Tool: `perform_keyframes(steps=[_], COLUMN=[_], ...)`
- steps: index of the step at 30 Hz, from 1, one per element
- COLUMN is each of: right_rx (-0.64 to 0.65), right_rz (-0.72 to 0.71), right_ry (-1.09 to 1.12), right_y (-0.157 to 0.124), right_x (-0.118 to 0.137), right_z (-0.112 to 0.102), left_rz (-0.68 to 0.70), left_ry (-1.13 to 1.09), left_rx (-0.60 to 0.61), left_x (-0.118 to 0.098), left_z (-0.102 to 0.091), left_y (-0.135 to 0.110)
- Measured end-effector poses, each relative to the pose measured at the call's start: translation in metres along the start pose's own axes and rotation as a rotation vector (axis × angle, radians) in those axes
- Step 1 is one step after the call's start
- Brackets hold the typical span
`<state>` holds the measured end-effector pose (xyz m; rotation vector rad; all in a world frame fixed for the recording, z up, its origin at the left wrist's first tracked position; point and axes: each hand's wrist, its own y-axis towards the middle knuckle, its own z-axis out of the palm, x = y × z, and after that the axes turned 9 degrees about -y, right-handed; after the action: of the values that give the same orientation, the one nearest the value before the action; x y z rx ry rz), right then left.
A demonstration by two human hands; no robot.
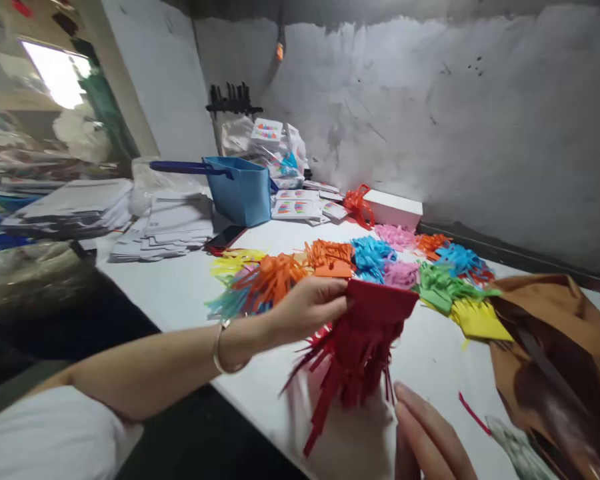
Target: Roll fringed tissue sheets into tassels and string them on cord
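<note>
My left hand [307, 308] pinches the top edge of a red paper piece [363, 337] cut into hanging fringe strips, holding it just above the white table [180, 290]. My right hand [430, 437] sits at the bottom edge, fingers stretched out and empty, just below the red fringe. Behind the red piece lie several fringed paper bundles: orange [280, 277], yellow [233, 261], blue [373, 257], pink [400, 273], green [440, 287] and a yellow one [480, 320].
A brown paper bag [555, 347] lies at the right. A blue bag [240, 190], white box [393, 208], printed cards [297, 208], a dark phone [226, 238] and stacks of white paper [165, 230] fill the back and left of the table.
</note>
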<state>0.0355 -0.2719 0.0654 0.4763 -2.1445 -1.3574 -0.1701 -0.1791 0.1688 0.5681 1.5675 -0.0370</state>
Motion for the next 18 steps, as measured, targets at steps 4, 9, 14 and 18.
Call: perform_keyframes(steps=[4,9,14,18], right_rx=[0.101,0.186,0.208,0.238], right_rz=[0.017,0.063,0.179,0.414], right_ry=[-0.211,-0.290,-0.239,-0.136], right_y=[0.015,0.002,-0.011,-0.016], right_x=[0.008,-0.004,-0.011,-0.014], right_z=[-0.016,-0.020,-0.028,-0.027], left_rz=[-0.043,-0.183,-0.224,-0.212], left_ry=[-0.049,-0.129,-0.159,-0.202], left_rx=[0.068,0.041,0.007,0.013], left_x=[0.041,0.069,0.079,0.083], left_z=[0.062,0.096,0.104,0.107], left_y=[-0.035,-0.053,-0.058,-0.062])
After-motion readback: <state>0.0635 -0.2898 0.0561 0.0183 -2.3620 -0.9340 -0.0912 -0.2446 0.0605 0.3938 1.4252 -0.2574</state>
